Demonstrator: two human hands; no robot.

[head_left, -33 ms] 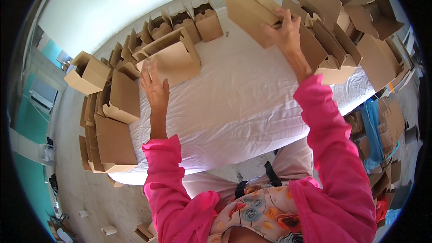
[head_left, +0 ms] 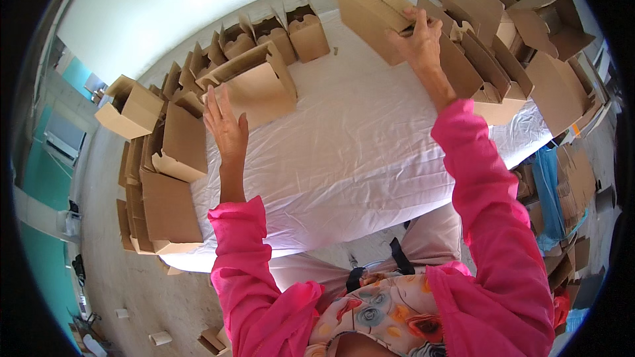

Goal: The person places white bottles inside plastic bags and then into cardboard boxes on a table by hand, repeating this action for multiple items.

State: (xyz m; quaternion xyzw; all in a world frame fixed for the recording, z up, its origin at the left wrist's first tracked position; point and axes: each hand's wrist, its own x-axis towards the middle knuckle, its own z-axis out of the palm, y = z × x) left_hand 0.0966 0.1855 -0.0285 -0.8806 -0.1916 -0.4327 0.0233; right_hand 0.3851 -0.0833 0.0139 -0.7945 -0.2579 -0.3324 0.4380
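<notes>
A person in pink sleeves works over a white-draped surface, the right hand gripping the near end of a long brown cardboard carton toward the far right side; whether the carton rests on the cloth cannot be told. The left hand is open, fingers extended, at the left end of an open-topped cardboard box; contact there is unclear. Bare cloth stretches between the two hands and down to the near edge, which curves just in front of the person's legs. Cardboard boxes hem in the other sides: scallop-fronted open boxes line the far left edge, more boxes stand along the left edge, and nested open boxes crowd the right. A small orange patch at the far right is too small to make out. The open boxes show dark interiors, their contents indiscernible. Beyond the right edge, blue plastic sheeting hangs beside brown cardboard.
</notes>
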